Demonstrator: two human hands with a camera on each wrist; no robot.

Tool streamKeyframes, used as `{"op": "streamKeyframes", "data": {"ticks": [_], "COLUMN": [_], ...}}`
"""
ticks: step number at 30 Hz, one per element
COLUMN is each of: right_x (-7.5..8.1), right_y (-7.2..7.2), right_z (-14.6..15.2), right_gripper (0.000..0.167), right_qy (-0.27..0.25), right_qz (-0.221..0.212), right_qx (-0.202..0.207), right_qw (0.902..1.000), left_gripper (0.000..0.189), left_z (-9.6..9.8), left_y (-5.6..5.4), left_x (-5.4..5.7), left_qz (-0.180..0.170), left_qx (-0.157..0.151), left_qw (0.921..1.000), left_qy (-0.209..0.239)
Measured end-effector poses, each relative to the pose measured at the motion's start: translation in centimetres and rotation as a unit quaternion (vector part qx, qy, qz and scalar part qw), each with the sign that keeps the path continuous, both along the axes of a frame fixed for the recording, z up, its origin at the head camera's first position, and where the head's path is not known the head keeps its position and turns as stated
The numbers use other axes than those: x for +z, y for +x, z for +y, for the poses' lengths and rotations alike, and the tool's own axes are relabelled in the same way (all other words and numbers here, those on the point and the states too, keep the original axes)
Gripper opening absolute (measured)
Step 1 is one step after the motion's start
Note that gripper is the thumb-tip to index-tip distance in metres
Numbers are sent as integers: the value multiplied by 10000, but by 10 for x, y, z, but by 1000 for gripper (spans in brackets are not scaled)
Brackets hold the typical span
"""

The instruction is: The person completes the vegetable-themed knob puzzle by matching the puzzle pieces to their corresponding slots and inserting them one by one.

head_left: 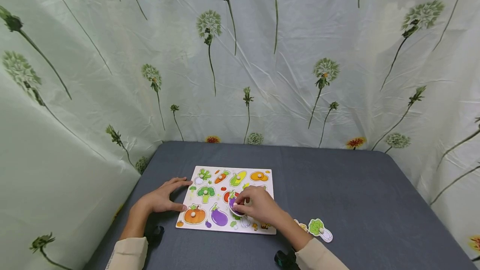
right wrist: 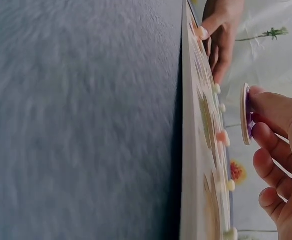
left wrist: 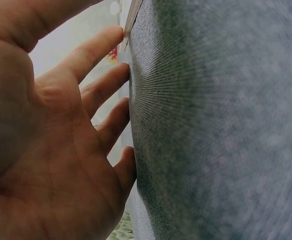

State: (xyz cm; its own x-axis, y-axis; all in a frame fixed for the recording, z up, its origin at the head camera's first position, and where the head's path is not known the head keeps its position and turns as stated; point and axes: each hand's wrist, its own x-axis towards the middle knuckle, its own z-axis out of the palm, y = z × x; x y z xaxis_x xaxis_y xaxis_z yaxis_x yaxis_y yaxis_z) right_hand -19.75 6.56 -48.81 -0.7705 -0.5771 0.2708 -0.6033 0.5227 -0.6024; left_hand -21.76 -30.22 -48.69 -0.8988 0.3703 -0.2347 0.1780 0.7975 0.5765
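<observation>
A white puzzle board (head_left: pixel 219 200) printed with vegetables lies on the dark cloth. Between thumb and fingertips my right hand (head_left: pixel 260 205) pinches a purple eggplant piece (head_left: pixel 232 203). In the right wrist view this thin piece (right wrist: pixel 244 115) is held off the board, apart from the knobbed pieces. The printed purple eggplant (head_left: pixel 219 216) shows to its lower left. My left hand (head_left: pixel 161 198) is spread at the board's left edge, thumb and index finger touching it. In the left wrist view, the left palm (left wrist: pixel 50 145) shows extended fingers.
Right of the board, a green leafy vegetable piece (head_left: pixel 316 227) lies on the dark table cloth (head_left: pixel 337 186). Beside it another piece (head_left: pixel 302 226) is partly hidden by the right forearm. A flower-printed curtain (head_left: pixel 281 74) hangs behind the table.
</observation>
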Motion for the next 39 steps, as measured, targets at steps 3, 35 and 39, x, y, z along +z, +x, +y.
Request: {"op": "streamKeyframes", "data": {"ticks": [3,35,39], "right_x": [-2,-16,-16], "right_y": [0,7,10], "right_z": [-7,-58,-62], "right_gripper": [7,9,8], "right_qy": [42,476,492], "right_qz": [-140,-279,-332], "right_qx": [62,171,25], "right_qw": [9999,9983,9982], "left_gripper": [90,89,89], "left_z": [0,-1,-1], "left_y": [0,-1,-2], "left_x": [1,-1,-2], "left_qz": [-8,21,32], "left_qx": [12,-14,-38], "left_qw": [10000,10000,10000], "left_qy": [-7,-9,-4]}}
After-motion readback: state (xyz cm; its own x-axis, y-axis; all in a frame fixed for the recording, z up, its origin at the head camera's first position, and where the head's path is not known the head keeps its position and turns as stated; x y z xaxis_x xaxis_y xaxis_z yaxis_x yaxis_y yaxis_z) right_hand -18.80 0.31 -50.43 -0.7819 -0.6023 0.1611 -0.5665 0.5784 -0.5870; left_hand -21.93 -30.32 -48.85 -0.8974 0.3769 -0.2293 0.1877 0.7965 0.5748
